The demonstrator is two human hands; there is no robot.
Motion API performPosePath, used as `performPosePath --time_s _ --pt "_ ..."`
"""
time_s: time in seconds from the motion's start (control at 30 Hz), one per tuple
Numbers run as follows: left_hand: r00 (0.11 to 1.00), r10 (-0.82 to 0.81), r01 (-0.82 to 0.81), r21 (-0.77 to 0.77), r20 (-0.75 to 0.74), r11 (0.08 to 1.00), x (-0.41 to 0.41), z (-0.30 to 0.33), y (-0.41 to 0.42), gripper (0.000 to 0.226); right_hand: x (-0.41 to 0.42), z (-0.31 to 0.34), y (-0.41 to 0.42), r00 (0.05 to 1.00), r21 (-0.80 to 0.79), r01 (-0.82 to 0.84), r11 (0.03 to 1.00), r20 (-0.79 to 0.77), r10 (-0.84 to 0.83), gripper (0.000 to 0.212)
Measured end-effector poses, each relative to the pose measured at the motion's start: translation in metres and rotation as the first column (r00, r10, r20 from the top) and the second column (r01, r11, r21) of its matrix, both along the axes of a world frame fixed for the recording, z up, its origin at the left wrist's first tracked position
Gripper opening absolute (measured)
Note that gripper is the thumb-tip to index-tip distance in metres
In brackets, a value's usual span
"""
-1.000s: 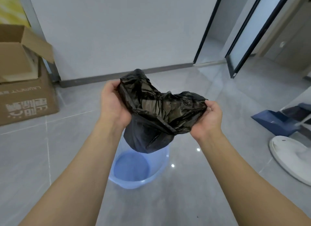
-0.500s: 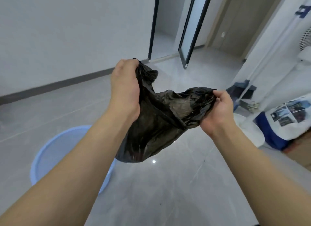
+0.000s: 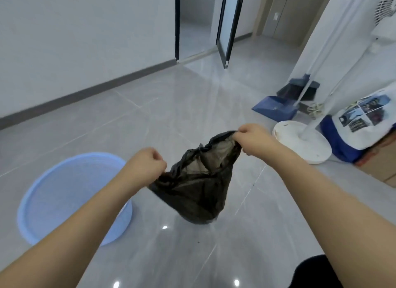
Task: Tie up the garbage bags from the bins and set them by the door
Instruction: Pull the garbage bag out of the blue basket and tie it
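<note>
Between both fingers [image 3: 241, 130], garbage bag [image 3: 197, 187]

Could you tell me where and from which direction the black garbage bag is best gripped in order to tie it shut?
Probably at the rim, where the left hand and right hand already pinch opposite edges of the black garbage bag. Its body hangs slack below, so come from above and the sides, gathering the thin, loose top film towards the middle; the full bottom would give nothing to knot.

A single head-worn view looks forward and down, close above the floor [image 3: 192, 99].
</note>
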State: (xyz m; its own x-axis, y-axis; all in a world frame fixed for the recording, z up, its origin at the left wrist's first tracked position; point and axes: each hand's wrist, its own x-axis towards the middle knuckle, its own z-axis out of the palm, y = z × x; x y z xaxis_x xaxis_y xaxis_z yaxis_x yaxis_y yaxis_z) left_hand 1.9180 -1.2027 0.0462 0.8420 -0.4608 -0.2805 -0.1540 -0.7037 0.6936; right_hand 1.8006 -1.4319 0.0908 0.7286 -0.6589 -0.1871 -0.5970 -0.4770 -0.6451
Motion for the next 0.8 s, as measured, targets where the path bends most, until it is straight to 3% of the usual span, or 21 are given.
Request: performPosePath --time_s 0.03,0.07,0.13,0.2,0.27,0.37,0.4,0.5,0.63,0.7,0.8 --pt "0.989 -0.148 0.140 0.244 0.016 0.960 -0.002 -0.002 0.007 0.015 -0.002 -0.003 -0.004 0.995 -0.118 -0.055 0.991 -0.085 0.045 0.020" --pt "0.960 -0.280 0.257 0.447 -0.015 0.857 -0.005 0.000 0.011 0.016 -0.003 -0.004 -0.006 0.988 -0.174 -0.091 0.981 -0.137 0.067 0.020" --pt "0.921 -0.385 0.336 0.629 -0.062 0.701 -0.008 0.000 0.013 0.013 -0.004 -0.003 -0.007 0.980 -0.210 -0.136 0.968 -0.172 0.100 0.023" --pt "0.929 -0.369 0.285 0.588 0.026 0.757 -0.009 -0.007 0.007 0.016 -0.002 -0.001 -0.004 0.976 -0.252 -0.160 0.954 -0.184 0.115 0.026" --pt "0.933 -0.326 0.220 0.475 0.151 0.852 -0.007 -0.022 -0.005 0.040 0.001 -0.003 -0.002 0.975 -0.285 -0.171 0.943 -0.186 0.121 0.027" --pt "0.946 -0.244 0.139 0.414 0.215 0.900 -0.005 -0.052 -0.019 0.066 0.005 -0.004 0.003 0.994 -0.180 -0.104 0.978 -0.063 0.094 0.037" --pt "0.956 -0.217 0.120 0.413 0.197 0.903 -0.004 -0.062 -0.021 0.061 0.005 -0.005 0.003 0.997 -0.119 -0.072 0.990 -0.016 0.070 0.041" --pt "0.976 -0.142 0.064 0.407 0.165 0.911 -0.002 -0.075 -0.019 0.018 0.002 -0.006 -0.002 0.999 -0.053 0.028 0.998 0.016 -0.028 0.042" --pt "0.958 -0.053 -0.032 0.289 0.283 0.957 0.007 -0.046 -0.013 0.007 -0.008 -0.009 -0.018 0.985 -0.097 0.170 0.981 -0.019 -0.173 0.034" --pt "0.956 -0.128 0.024 0.364 0.265 0.931 0.008 -0.021 -0.007 0.013 -0.009 -0.010 -0.025 0.961 0.007 0.275 0.961 0.022 -0.275 0.027" --pt "0.906 -0.419 0.296 0.618 0.059 0.728 -0.008 0.014 0.007 0.030 -0.003 -0.010 -0.028 0.917 0.175 0.365 0.915 0.104 -0.386 0.025"
